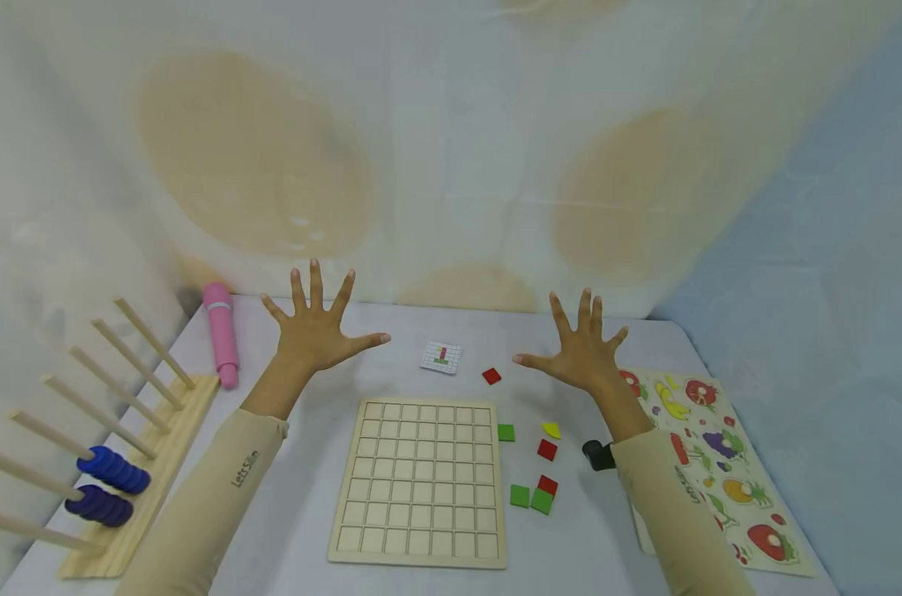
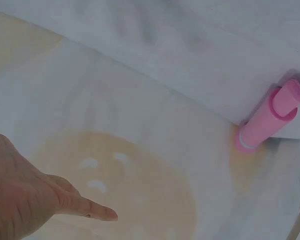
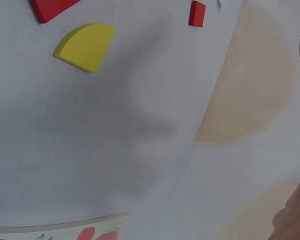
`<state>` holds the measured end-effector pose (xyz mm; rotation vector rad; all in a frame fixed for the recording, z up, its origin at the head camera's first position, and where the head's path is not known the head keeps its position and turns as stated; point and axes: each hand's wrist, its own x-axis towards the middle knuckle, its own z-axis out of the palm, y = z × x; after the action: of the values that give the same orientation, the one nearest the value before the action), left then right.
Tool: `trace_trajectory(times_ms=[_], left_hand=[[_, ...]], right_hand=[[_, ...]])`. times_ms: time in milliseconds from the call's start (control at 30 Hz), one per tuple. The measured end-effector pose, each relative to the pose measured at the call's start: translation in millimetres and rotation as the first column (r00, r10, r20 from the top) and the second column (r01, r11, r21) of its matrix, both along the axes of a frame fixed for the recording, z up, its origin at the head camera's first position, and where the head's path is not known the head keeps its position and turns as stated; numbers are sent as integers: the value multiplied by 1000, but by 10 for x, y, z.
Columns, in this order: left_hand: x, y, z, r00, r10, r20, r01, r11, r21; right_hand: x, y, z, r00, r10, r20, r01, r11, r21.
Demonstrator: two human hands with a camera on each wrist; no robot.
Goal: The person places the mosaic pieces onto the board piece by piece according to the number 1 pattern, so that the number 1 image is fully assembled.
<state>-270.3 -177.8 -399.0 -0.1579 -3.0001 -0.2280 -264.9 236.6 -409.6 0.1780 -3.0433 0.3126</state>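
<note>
Fingers spread wide, my left hand (image 1: 313, 335) is held up over the far left part of the table, holding nothing. My right hand (image 1: 581, 356) is raised the same way on the right, its fingers straight and apart. Between and below them lies a wooden grid board (image 1: 424, 484). To its right are a yellow quarter-circle piece (image 3: 86, 47), several green squares (image 1: 520, 496) and several red squares (image 1: 547, 449). One red square (image 1: 491, 376) lies farther back, near a small card (image 1: 441, 358) printed with a coloured grid pattern.
A wooden rack (image 1: 153, 455) with upright pegs and blue rings (image 1: 113, 469) stands at the left. Behind it lies a pink cylindrical object (image 1: 222, 335). A fruit picture board (image 1: 752, 488) lies at the right, partly under my right forearm. A patterned cloth (image 1: 458, 165) hangs behind the table.
</note>
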Motion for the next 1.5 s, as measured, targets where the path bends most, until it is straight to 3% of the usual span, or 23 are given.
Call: trace_trajectory(times_ms=[267, 433, 633, 833, 1200, 1500], left_hand=[[80, -81, 4, 998, -26, 60, 27, 999, -18], [141, -137, -66, 998, -61, 18, 62, 996, -66], [221, -195, -195, 995, -93, -26, 91, 993, -73], [306, -259, -300, 992, -119, -30, 116, 990, -78], [471, -351, -535, 987, -156, 45, 159, 984, -77], [588, -345, -598, 981, -177, 78, 183, 980, -76]], right_hand=[[80, -10, -62, 999, 23, -26, -23, 1000, -16], [138, -6, -142, 997, 35, -67, -33, 999, 24], [231, 3, -237, 998, 47, -39, -46, 998, 31], [337, 31, -347, 998, 54, -32, -54, 998, 15], [538, 58, -523, 996, 69, -52, -70, 997, -10], [662, 47, -640, 995, 86, -51, -87, 996, -14]])
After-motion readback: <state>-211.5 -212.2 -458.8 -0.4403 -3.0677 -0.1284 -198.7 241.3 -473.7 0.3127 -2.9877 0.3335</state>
